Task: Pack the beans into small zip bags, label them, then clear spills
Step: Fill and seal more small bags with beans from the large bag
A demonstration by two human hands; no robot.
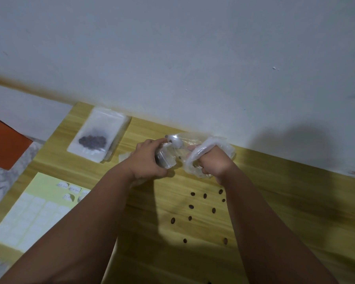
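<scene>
Beans [205, 195] lie loose toward the desk's near edge, nearer the right hand [211, 163], whose fingers clench a crumpled plastic bag [195, 158], while the left hand [150, 160] grips a small zip bag [167, 156].

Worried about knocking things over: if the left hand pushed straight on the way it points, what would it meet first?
Probably the metal spoon just beyond the left hand, then the wall; depth is uncertain.
</scene>
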